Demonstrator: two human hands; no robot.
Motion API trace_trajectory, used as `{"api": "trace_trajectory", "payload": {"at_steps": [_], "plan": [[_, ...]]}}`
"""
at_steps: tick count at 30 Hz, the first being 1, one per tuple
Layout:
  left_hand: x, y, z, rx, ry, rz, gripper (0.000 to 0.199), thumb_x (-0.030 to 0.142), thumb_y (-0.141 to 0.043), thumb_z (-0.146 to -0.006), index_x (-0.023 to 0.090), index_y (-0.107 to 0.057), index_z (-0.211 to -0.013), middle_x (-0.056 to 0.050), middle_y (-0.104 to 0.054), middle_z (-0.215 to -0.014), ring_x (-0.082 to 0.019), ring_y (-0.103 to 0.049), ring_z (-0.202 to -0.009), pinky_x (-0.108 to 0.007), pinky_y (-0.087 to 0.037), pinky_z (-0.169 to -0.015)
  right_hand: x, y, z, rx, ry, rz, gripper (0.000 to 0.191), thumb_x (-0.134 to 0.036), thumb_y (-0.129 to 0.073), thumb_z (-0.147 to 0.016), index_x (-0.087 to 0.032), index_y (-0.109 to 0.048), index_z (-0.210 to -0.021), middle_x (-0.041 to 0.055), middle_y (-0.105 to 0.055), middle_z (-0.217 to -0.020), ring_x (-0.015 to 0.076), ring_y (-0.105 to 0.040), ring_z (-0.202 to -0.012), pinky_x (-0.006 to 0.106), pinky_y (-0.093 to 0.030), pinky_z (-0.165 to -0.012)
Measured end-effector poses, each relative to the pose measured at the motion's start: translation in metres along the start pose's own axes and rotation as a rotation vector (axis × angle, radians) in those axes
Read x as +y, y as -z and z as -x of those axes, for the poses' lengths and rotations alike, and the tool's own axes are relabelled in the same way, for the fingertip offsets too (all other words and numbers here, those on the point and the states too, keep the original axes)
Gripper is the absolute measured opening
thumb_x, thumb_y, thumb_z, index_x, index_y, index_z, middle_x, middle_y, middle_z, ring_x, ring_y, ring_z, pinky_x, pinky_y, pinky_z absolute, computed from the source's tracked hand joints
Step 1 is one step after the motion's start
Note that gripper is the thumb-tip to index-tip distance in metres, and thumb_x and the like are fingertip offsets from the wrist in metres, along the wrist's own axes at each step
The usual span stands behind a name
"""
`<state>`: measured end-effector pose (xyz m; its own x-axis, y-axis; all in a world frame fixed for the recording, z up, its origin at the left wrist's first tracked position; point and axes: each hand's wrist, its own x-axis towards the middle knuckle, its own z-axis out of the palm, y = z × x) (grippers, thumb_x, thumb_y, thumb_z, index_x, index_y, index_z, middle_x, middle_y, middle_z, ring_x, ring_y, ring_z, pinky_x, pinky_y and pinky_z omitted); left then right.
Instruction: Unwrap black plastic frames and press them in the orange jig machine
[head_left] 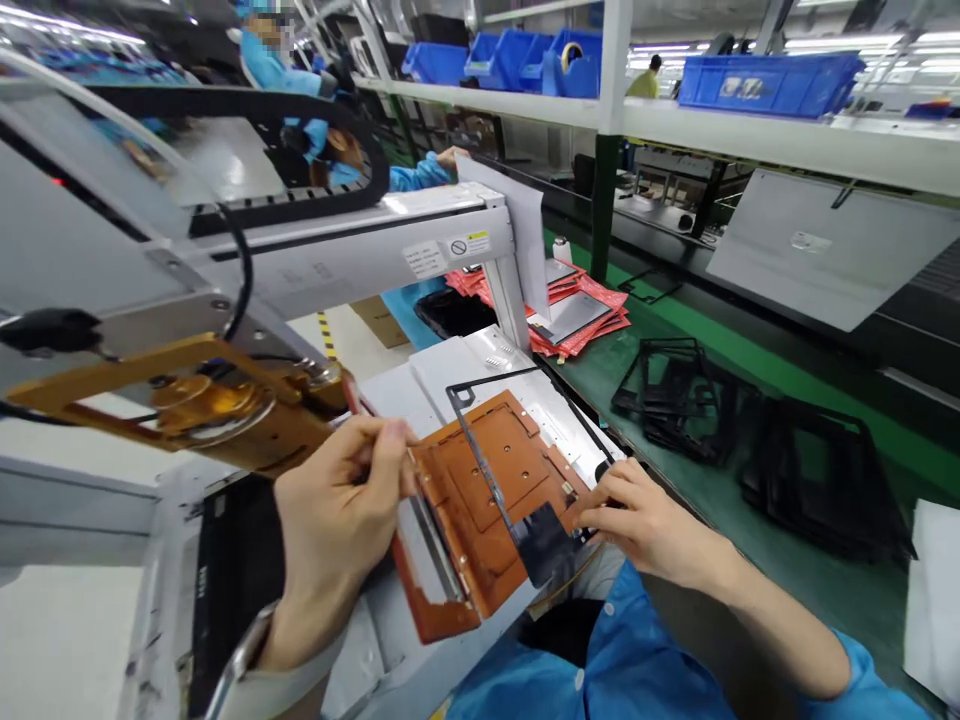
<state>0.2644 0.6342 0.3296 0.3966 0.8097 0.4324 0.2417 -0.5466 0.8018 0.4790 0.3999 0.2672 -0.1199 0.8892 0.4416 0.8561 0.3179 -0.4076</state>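
Beside a green table (694, 505) at the right of the picture, with stacked frames (817, 530) placed there seemingly for easy reach, pinching a thin black frame (487, 470) by its near right corner with the right hand (645, 520), the piece tilted over an orange fixture (525, 490) at center, presumably held at the rim to spare a slender part from bending. Gripping, with the left hand (337, 510), the outer edge of a raised orange flap (435, 610) just left of center, thumb against fingers, probably to keep the fixture accessible.

Head-worn view, facing forward and down, near both hands (341, 505)
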Motion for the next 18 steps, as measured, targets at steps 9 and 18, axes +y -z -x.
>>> {"api": "trace_trajectory", "payload": {"at_steps": [9, 18], "plan": [[-0.007, -0.015, -0.003, -0.119, 0.093, 0.239, 0.083, 0.065, -0.078, -0.091, 0.016, -0.055, -0.154, 0.008, -0.061, -0.055, -0.014, -0.052, -0.046, -0.023, -0.043, -0.049, -0.029, -0.017, 0.013, 0.155, 0.099, 0.055, 0.038, -0.001, -0.046, -0.105, -0.02, -0.07, -0.129, 0.0076, -0.072, -0.104, 0.022, -0.062, -0.096, 0.04, -0.049, -0.095], [-0.019, -0.019, 0.012, 0.019, 0.113, 0.477, 0.056, 0.058, -0.093, -0.079, 0.026, -0.077, -0.122, 0.006, -0.057, -0.071, -0.01, -0.049, -0.04, -0.024, -0.038, -0.037, -0.027, -0.042, 0.014, 0.263, 0.173, 0.108, 0.031, -0.025, -0.041, -0.12, -0.021, -0.072, -0.122, 0.0026, -0.077, -0.092, 0.0177, -0.068, -0.084, 0.037, -0.053, -0.095]]}}
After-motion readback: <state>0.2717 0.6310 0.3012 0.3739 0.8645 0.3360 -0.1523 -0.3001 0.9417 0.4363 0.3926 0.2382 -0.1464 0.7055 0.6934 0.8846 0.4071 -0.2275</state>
